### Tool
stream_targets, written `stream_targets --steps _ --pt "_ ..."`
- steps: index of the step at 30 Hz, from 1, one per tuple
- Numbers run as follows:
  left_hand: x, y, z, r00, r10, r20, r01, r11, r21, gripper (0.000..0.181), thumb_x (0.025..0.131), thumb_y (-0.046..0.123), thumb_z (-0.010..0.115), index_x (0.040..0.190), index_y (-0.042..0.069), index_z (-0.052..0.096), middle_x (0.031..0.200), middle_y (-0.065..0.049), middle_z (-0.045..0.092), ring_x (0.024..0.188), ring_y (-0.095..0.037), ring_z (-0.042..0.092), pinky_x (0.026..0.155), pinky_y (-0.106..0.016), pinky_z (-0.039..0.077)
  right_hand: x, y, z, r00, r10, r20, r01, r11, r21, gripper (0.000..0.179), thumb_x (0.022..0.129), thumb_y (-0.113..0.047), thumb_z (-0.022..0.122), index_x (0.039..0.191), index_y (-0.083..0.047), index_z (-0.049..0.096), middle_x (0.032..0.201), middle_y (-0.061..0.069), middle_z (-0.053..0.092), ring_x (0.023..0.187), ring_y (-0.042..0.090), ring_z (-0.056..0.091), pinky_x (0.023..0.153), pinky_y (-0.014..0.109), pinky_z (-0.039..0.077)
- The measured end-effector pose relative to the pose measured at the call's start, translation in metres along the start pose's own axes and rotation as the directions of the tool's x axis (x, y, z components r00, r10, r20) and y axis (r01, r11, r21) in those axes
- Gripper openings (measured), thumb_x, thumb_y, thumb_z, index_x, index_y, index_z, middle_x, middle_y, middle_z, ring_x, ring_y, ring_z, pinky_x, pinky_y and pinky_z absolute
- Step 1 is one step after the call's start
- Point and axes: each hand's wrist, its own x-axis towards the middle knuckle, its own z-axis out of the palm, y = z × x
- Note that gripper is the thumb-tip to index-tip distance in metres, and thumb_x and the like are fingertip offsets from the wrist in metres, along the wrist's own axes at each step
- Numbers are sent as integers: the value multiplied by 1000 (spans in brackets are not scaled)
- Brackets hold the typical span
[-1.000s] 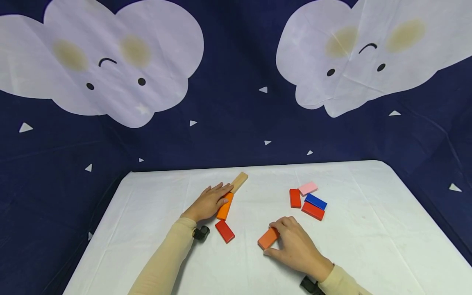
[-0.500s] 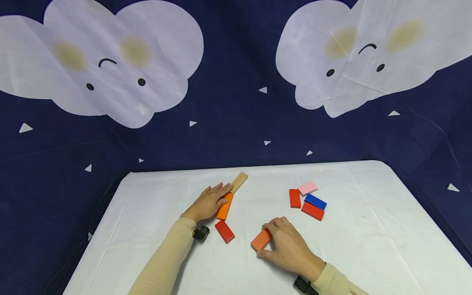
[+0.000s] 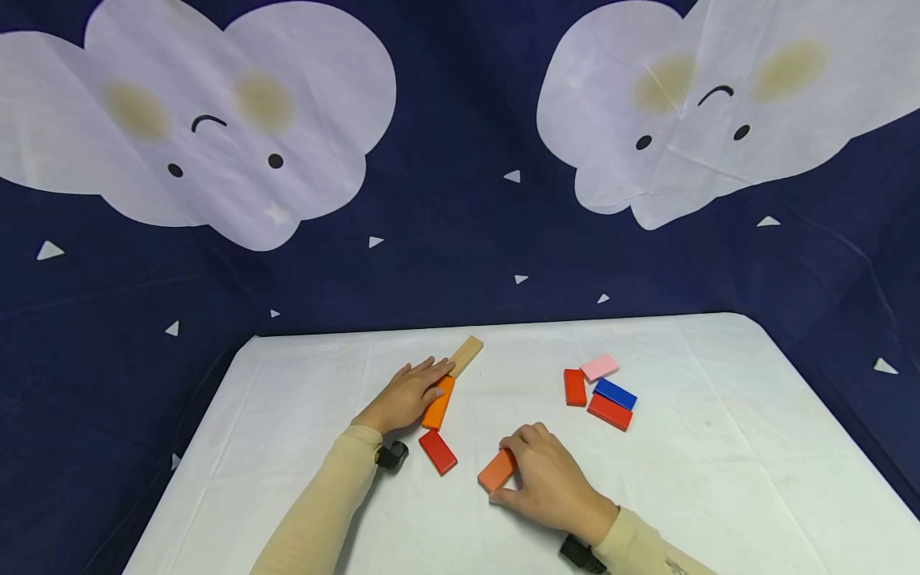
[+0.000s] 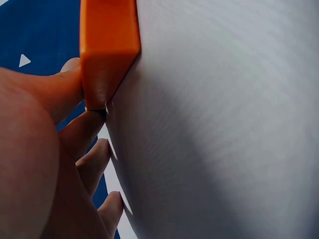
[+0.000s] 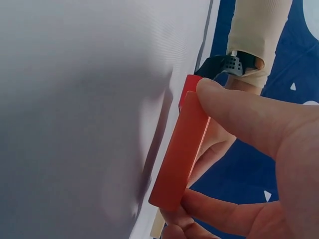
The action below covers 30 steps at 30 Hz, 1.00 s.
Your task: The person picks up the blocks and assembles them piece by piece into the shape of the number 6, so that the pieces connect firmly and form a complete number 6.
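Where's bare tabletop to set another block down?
White tabletop is bare between the wooden block and four-block cluster, from that cluster to the right edge, and left of the left sleeve. Crowded: the cluster, and around the left hand, orange block and nearby red block. The right hand and its orange-red block take the near middle.

- Left hand [image 4: 45, 144]: bare, in from the left; thumb against the left side of a glossy orange rectangular block [image 4: 109, 35], its upper part out of view.
- Fingers: spaced in a row below the block, tips beside the smooth white cloth [image 4: 239, 109].
- Cloth: occupies the right, partly shaded.
- Behind hand: dark blue fabric [image 4: 42, 40] bearing a small white triangle [image 4: 24, 60].
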Motion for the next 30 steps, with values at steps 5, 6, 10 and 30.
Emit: stream_targets --steps 5,6,10,30 --pt "0 0 0 1000 1 3 -1 1000 0 50 107 27 50 155 14 42 158 -6 41 150 -28 28 121 -56 16 3 -3 2 1000 -7 20 7 1000 -5 64 70 -48 89 111 -2 71 100 2 63 95 18 52 86 40 50" --pt "0 0 0 1000 0 4 0 1000 1 50 107 27 50 155 14 42 158 -6 41 150 -28 28 121 -56 16 3 -4 2 1000 -10 21 10 1000 -9 65 70 -48 89 111 -2 71 100 2 63 95 18 52 86 40 50" --pt "0 -1 0 1000 -4 7 4 1000 6 51 107 27 50 155 14 42 158 -6 41 150 -28 28 121 -55 16 5 -6 3 999 -20 26 21 1000 -24 65 70 -49 89 111 -2 71 99 3 63 93 17 52 85 39 50" --pt "1 -3 1 1000 8 1 -8 1000 4 50 107 28 50 155 14 42 158 -6 41 150 -28 28 121 -56 16 17 -22 12 999 -31 -9 30 994 -102 63 70 -52 88 102 -1 70 91 5 61 85 19 51 74 35 48"
